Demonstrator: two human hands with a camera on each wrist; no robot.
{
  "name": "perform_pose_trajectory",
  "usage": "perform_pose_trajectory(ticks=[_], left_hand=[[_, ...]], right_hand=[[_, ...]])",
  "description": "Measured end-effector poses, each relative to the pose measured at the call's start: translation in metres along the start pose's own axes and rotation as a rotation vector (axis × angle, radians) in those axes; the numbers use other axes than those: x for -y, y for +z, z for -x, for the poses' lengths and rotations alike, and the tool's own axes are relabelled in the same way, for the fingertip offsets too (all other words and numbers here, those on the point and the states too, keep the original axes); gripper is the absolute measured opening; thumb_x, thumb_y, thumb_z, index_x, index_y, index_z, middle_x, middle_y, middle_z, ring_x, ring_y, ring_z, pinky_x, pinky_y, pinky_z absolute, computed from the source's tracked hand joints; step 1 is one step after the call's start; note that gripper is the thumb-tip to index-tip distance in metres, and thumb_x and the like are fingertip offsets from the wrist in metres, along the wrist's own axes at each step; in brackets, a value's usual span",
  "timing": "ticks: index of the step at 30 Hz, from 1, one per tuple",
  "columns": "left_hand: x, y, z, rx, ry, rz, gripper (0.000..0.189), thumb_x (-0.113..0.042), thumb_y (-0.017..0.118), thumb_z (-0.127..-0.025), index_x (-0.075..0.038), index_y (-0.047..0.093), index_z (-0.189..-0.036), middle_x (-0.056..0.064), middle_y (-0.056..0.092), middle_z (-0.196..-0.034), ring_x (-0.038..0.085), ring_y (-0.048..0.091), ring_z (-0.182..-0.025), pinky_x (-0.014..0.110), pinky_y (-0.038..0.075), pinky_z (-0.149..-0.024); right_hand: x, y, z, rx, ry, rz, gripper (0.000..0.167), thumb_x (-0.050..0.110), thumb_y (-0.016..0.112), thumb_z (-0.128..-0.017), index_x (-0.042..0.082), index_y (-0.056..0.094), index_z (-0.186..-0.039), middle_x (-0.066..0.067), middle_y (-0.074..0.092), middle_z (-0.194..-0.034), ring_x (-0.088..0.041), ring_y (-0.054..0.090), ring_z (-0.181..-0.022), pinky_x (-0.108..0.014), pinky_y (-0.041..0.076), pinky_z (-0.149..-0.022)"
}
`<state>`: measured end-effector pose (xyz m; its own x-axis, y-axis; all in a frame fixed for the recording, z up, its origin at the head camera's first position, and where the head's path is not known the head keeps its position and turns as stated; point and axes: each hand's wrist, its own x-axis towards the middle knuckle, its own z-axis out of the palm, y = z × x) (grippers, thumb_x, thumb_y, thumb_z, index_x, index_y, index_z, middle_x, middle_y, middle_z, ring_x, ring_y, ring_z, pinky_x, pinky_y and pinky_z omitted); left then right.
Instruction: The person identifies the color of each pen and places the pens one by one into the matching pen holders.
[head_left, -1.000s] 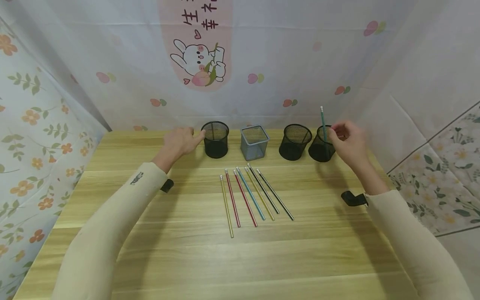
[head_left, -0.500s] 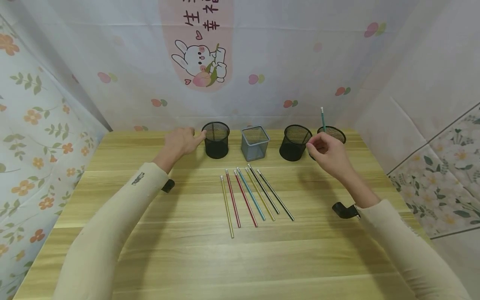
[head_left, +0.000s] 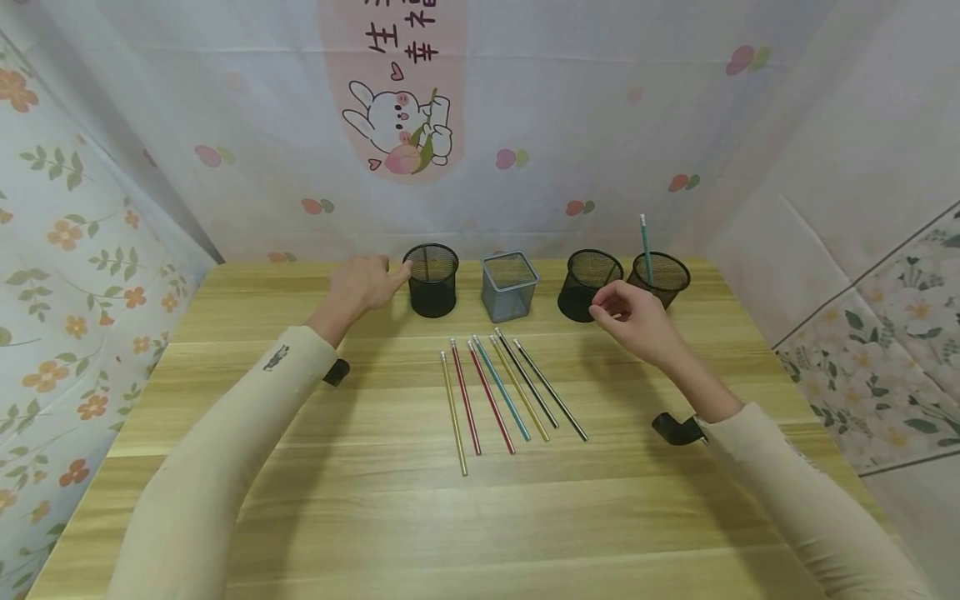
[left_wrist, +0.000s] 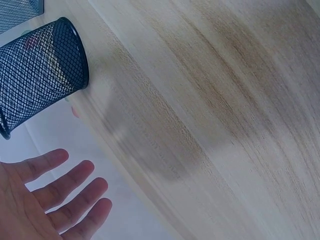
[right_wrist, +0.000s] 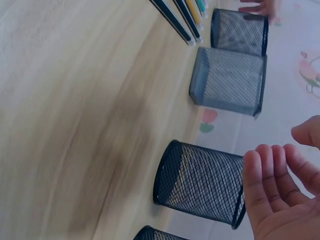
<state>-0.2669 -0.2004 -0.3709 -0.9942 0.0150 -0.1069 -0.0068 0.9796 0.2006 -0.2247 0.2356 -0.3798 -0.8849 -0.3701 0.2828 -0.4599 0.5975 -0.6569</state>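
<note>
Four mesh pen holders stand along the back of the wooden table, before a curtain printed with a rabbit. The right hand, loosely bent with nothing in its fingers, hides part of the third holder from the left and of the rightmost holder. The left hand, fingers extended and empty, is at the leftmost holder; whether its thumb touches the rim, I cannot tell.

Inside the rightmost holder a teal pencil stands eraser up, leaning slightly left. The loose pencils lie mid-table, eraser ends toward the holders, long axes running back to front with near ends slanting right.

Lying pencils number seven: two gold, two red, one blue, two black. One pencil is upright. Three holders are round and black, one square and grey.
</note>
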Motion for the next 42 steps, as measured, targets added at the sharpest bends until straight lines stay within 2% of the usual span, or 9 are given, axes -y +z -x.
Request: perform_pose_trajectory(ticks=[13, 22, 26, 35, 42], left_hand=[[0.002, 0.001, 0.0, 0.006, 0.003, 0.019, 0.083, -0.068, 0.021, -0.101, -0.005, 0.054, -0.143, 0.028, 0.057, -0.133, 0.042, 0.062, -0.093, 0.051, 0.048, -0.062], [0.001, 0.002, 0.001, 0.01, -0.011, 0.019, 0.08, -0.066, 0.022, -0.101, -0.006, 0.055, -0.143, 0.028, 0.058, -0.132, 0.044, 0.061, -0.096, 0.053, 0.048, -0.064], [0.001, 0.002, 0.001, 0.018, -0.009, 0.022, 0.083, -0.068, 0.02, -0.101, -0.006, 0.053, -0.145, 0.029, 0.056, -0.135, 0.045, 0.061, -0.101, 0.054, 0.048, -0.067], [0.0, 0.001, 0.002, 0.017, -0.016, 0.044, 0.081, -0.067, 0.021, -0.101, -0.006, 0.052, -0.146, 0.028, 0.055, -0.136, 0.046, 0.06, -0.106, 0.056, 0.048, -0.071], [0.001, 0.001, 0.002, 0.033, -0.023, 0.043, 0.083, -0.068, 0.019, -0.101, -0.005, 0.05, -0.147, 0.029, 0.053, -0.139, 0.048, 0.058, -0.111, 0.06, 0.047, -0.076]], right_hand=[[0.008, 0.018, -0.004, 0.156, 0.04, 0.037, 0.011, 0.012, 0.069, -0.098, 0.003, 0.067, -0.104, -0.007, 0.068, -0.092, -0.023, 0.068, -0.084, -0.041, 0.052, -0.076], [0.011, 0.034, -0.007, 0.243, 0.034, 0.028, 0.013, 0.007, 0.069, -0.096, -0.001, 0.065, -0.105, -0.009, 0.067, -0.095, -0.026, 0.068, -0.086, -0.044, 0.051, -0.081], [0.013, 0.041, -0.008, 0.287, 0.067, 0.015, 0.013, 0.005, 0.068, -0.096, -0.002, 0.065, -0.106, -0.009, 0.066, -0.095, -0.027, 0.067, -0.086, -0.043, 0.053, -0.079], [0.02, 0.053, -0.004, 0.329, 0.081, 0.047, 0.013, 0.009, 0.07, -0.096, -0.001, 0.065, -0.103, -0.007, 0.065, -0.09, -0.025, 0.067, -0.081, -0.042, 0.054, -0.075], [0.025, 0.062, -0.003, 0.33, 0.062, 0.081, 0.016, 0.006, 0.074, -0.092, -0.003, 0.064, -0.102, -0.007, 0.066, -0.09, -0.023, 0.067, -0.082, -0.041, 0.054, -0.077]])
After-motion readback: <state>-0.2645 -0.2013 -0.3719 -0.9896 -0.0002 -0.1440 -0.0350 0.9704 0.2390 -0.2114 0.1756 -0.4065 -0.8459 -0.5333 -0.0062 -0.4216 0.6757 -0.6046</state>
